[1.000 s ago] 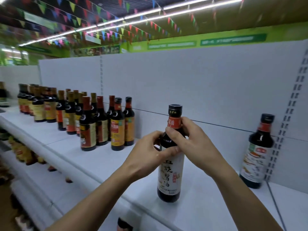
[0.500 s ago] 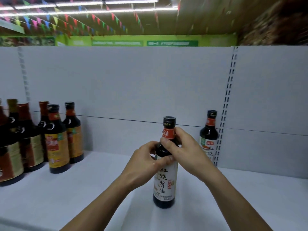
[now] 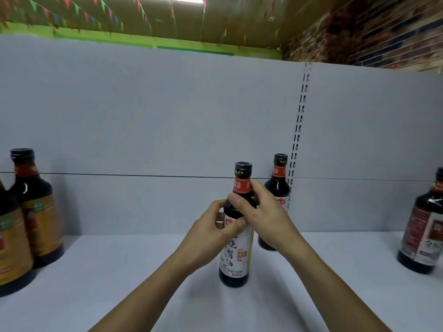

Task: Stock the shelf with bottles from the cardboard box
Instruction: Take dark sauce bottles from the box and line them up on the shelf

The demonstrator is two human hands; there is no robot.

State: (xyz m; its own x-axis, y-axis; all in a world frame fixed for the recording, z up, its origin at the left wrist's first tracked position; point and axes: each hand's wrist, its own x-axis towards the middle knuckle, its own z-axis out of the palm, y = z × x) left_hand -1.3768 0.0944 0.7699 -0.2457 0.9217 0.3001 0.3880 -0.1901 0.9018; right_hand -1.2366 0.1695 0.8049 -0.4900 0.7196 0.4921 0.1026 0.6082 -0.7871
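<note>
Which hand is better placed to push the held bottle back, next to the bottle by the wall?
Probably the left hand: it grips the held bottle from the near left side, so it can push back. The right hand lies between it and the rear bottle, in the way.

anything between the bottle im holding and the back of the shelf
Partly: a matching bottle stands against the back panel, behind and right of the held bottle. Straight behind it, nothing visible blocks the way.
</note>
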